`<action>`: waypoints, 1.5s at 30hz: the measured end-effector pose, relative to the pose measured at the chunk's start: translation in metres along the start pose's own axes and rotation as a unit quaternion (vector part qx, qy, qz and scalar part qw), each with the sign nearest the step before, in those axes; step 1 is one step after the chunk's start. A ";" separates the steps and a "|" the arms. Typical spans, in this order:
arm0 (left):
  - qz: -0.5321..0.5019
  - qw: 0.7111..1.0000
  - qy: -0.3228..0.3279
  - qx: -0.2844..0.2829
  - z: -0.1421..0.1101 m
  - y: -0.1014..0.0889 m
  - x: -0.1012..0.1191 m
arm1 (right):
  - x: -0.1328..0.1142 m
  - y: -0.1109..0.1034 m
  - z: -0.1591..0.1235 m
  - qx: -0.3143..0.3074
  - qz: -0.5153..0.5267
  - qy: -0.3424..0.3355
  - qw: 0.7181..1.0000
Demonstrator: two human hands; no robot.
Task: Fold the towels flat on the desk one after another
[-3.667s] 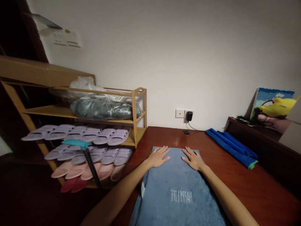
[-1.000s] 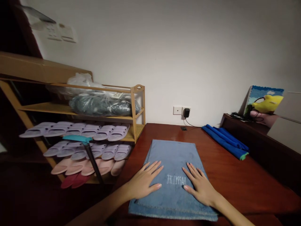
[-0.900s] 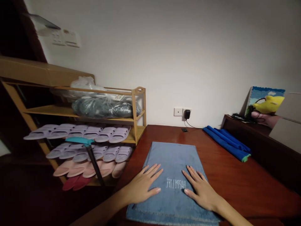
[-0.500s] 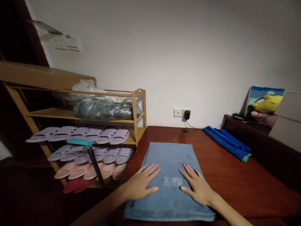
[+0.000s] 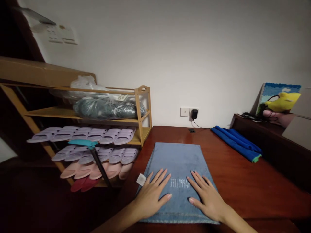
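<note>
A folded blue-grey blanket (image 5: 178,158) lies flat on the red-brown wooden table (image 5: 245,191), its stitched edge towards me. White lettering, "HAPPY LIFE", reads mirrored on its upper face between my hands. My left hand (image 5: 154,194) rests flat on the left part of the cloth, fingers spread. Beside its fingertips a small white label (image 5: 141,179) sticks out from the blanket's left edge. On the right part lies my right hand (image 5: 206,195), palm down, fingers apart. Neither hand grips anything.
Left of the table stands a wooden rack (image 5: 141,113) with slippers (image 5: 125,136) and a plastic-wrapped bundle (image 5: 107,108). A teal-topped pole (image 5: 99,165) is before it. A blue cloth (image 5: 236,142) lies back right, near a plugged-in black adapter (image 5: 194,114).
My left hand has slid a little to the right over the blanket, and the white label now shows at the left edge. The view has tipped slightly downward.
</note>
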State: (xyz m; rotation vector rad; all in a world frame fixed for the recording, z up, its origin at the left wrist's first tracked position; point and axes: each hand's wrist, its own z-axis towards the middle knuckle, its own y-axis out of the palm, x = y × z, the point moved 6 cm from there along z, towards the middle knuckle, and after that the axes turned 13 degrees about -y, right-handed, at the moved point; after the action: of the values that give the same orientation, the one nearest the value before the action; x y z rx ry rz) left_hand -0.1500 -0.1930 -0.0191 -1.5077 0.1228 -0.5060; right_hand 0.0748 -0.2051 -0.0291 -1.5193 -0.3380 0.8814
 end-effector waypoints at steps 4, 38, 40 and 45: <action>0.001 1.000 -0.007 -0.006 0.003 -0.001 -0.001 | 0.001 0.000 0.002 -0.006 -0.003 -0.001 1.000; 0.050 0.997 -0.055 -0.018 0.157 -0.001 -0.113 | 0.099 -0.015 0.164 -0.010 -0.032 -0.015 0.999; 0.052 0.997 -0.058 -0.021 0.163 -0.002 -0.117 | 0.103 -0.014 0.170 -0.011 -0.029 -0.011 0.999; 0.062 0.996 -0.059 -0.026 0.165 -0.008 -0.117 | 0.110 -0.019 0.178 -0.012 0.001 -0.015 1.000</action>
State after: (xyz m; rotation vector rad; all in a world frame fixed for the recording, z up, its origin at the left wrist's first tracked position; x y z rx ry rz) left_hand -0.1930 0.0051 -0.0254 -1.5654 0.1377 -0.3165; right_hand 0.0294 0.0003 -0.0324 -1.5296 -0.3703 0.9048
